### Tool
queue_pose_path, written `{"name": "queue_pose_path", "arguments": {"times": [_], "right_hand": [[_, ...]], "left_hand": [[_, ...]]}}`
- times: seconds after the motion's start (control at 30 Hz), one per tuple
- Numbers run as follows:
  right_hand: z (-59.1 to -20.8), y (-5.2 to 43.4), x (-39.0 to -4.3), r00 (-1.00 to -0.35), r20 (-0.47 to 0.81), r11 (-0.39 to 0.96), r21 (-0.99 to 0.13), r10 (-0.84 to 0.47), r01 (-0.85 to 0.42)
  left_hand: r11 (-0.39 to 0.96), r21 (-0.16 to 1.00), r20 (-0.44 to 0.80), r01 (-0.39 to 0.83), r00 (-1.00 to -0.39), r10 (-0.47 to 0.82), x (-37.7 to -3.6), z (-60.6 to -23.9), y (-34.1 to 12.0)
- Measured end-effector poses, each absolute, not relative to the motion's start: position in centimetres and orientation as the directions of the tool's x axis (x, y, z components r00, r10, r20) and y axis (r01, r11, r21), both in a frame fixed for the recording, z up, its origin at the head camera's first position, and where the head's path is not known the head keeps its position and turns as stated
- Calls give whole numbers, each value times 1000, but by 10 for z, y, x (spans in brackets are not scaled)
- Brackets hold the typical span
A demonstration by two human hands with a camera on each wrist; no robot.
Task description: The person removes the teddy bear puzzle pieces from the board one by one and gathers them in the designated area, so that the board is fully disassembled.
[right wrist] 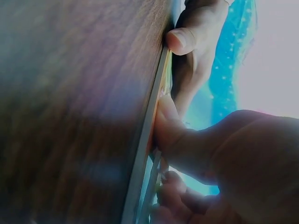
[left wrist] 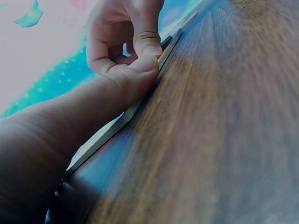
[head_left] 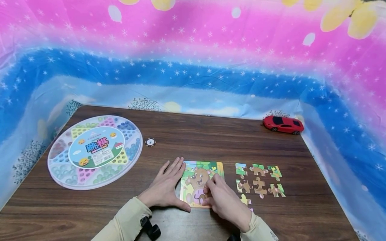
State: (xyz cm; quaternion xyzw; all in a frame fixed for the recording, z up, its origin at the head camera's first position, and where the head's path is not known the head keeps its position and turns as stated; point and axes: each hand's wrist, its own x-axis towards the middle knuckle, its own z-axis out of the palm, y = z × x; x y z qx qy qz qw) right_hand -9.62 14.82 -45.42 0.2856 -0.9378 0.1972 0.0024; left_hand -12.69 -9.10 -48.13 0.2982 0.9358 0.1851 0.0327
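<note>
Left hand [head_left: 165,187] flat, fingers straight, bracing the puzzle [head_left: 197,174]; right hand [head_left: 221,197] curled, fingertips pinching a piece on it.

pale yellow sleeves [head_left: 126,221], blk wrist cams [head_left: 150,229]

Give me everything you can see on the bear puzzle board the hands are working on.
The bear puzzle board is a thin, flat, card-like rectangle with an orange border, lying flat on the wooden table near its front edge. Its picture shows a brown cartoon bear among green foliage. The left hand lies flat beside it, thumb against its near edge. The right hand covers its lower right part, fingers curled on the surface. Loose puzzle pieces lie to its right, apart from it.
</note>
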Motion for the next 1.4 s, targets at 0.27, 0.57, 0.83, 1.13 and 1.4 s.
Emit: {"name": "queue_pose_path", "arguments": {"times": [0.27,0.57,0.83,1.13,1.4], "right_hand": [[-456,148,-96,-823,138,733,-390,-551,-557],[-455,148,-95,-817,137,726,-395,-560,-563],[-457,150,-92,-797,222,696,-395,-561,-600],[-453,152,-86,-745,299,577,-486,-596,-657],[-437,179,-88,-784,377,526,-588,-493,-614]], "left_hand": [[753,366,49,547,-819,572,-127,-481,-91],[752,367,44,547,-818,574,-127,-481,-91],[749,364,59,553,-816,575,-127,-482,-91],[748,359,76,558,-816,573,-128,-484,-91],[744,367,69,557,-815,576,-128,-483,-91]]}}
